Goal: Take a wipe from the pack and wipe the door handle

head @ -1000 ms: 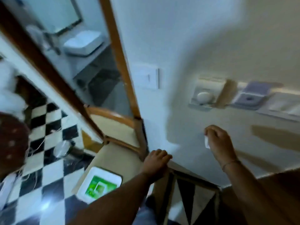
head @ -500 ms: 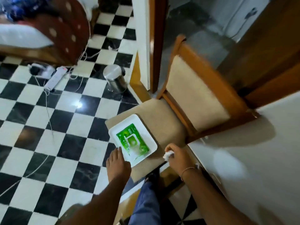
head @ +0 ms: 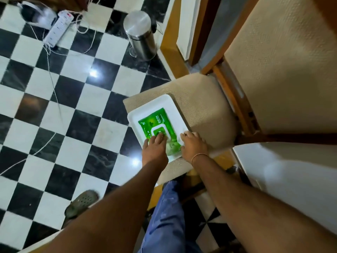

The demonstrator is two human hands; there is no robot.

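While you lean over the chair [head: 204,108], your left hand [head: 155,148] lies flat on the green wipe pack [head: 155,123], fingers [head: 159,138] stretched out and loosely spread, their tips on the white flap in the pack's middle; it presses down rather than grips, and closes around nothing. The pack sits inside a white tray [head: 173,108], which rests near the front corner of the chair's beige seat cushion. Your right hand [head: 194,145] is just beside the left, over the tray's near right edge, knuckles up and fingers curled inward; a scrap of white wipe [head: 185,133] shows at the fingertips, though how tightly you have it pinched cannot be told from this angle. A thin bangle [head: 199,155] circles that wrist. Both forearms reach in from the lower edge, with your blue trouser leg [head: 167,216] between them and one foot in a perforated clog [head: 82,203] on the black-and-white checkered floor [head: 73,106]. Farther off on that floor stand a steel pedal bin [head: 140,33] and, well apart from it, a white power strip [head: 58,27] with cables trailing across the tiles. The door handle is not in view; only a wooden door frame [head: 200,30] shows beyond the chair's back.
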